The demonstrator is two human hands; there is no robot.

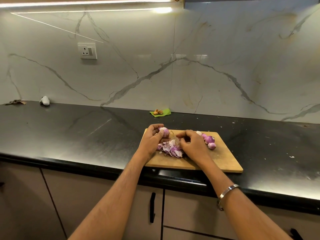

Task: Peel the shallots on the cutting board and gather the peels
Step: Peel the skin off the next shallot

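Observation:
A wooden cutting board (223,158) lies on the black counter. My left hand (152,137) grips a pale purple shallot (164,131) above the board's far left corner. My right hand (192,143) hovers beside it with curled fingers that seem to pinch a thin piece of peel (176,138). A heap of purple and white peels (171,149) lies on the board under both hands. Several more shallots (209,141) sit on the board to the right of my right hand.
A green leaf with small brown pieces (160,112) lies by the marble wall behind the board. A white object (44,100) and dark scraps (15,102) sit at the far left of the counter (78,129). Cabinet doors with black handles (152,207) are below.

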